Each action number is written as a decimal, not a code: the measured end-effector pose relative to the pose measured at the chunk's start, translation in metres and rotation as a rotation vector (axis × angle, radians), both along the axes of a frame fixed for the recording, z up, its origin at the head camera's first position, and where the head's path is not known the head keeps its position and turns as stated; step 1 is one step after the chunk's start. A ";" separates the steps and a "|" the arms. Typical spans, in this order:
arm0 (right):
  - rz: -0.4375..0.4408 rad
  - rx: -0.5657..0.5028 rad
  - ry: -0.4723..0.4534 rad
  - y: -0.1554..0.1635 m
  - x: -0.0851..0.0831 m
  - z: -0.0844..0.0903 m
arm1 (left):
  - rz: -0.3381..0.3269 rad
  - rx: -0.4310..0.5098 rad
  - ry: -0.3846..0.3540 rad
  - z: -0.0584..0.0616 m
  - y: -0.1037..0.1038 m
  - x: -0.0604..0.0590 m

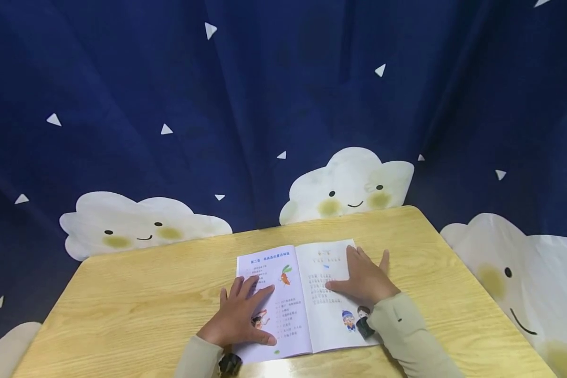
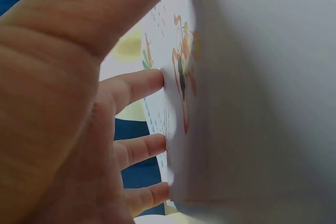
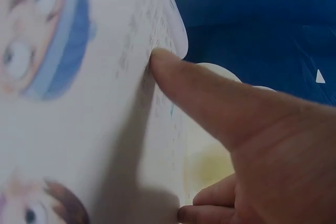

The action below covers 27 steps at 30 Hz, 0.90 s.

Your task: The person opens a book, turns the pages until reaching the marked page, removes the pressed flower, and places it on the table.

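At the far left of the head view, a dark blue fabric curtain printed with white smiling clouds and small white triangles (image 1: 146,231) hangs behind the scene and reaches past both sides of it. In front of it stands the light wooden desk with a pale grain (image 1: 137,304).

Near the middle of the desk's front edge lies a thin open picture book with white and pale lilac pages, printed text and small colourful cartoon figures (image 1: 302,299). It lies flat, spine running away from the person, both pages facing up.

The left hand (image 1: 241,315), in a pale beige sleeve, rests on the left page. Its grip is loose and wide: the fingers (image 2: 137,85) lie straight and spread, their tips touching the paper beside an orange cartoon drawing, and the thumb stretches along the lower part of the page. It holds nothing; it only presses the page down.

The right hand (image 1: 366,281), also in a pale beige sleeve, lies on the right page, partly over its outer edge. Its grip is likewise flat and wide, holding nothing. The thumb (image 3: 194,90) points inward across the printed lines, its tip touching the paper, while the other fingers extend toward the far edge of the page.
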State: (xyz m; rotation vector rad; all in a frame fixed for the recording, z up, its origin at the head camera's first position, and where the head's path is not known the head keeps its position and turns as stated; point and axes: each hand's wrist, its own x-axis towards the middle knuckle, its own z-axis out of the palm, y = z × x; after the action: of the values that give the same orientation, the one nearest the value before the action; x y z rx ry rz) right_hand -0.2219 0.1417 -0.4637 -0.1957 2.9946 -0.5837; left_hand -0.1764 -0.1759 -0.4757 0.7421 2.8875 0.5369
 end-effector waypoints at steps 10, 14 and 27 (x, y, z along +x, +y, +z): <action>-0.008 0.028 0.048 -0.003 -0.001 -0.002 | 0.014 0.013 -0.009 -0.001 0.000 0.000; -0.020 0.028 0.048 -0.002 0.000 -0.004 | 0.006 0.011 -0.007 -0.004 0.001 0.000; -0.019 0.038 0.013 -0.005 -0.003 -0.005 | 0.011 0.011 -0.015 -0.003 0.000 0.001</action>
State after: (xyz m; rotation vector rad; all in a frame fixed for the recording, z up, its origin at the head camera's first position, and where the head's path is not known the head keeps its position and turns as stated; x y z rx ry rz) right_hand -0.2249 0.1363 -0.4688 -0.1696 3.0203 -0.5284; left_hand -0.1755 -0.1756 -0.4784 0.7209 2.8790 0.5569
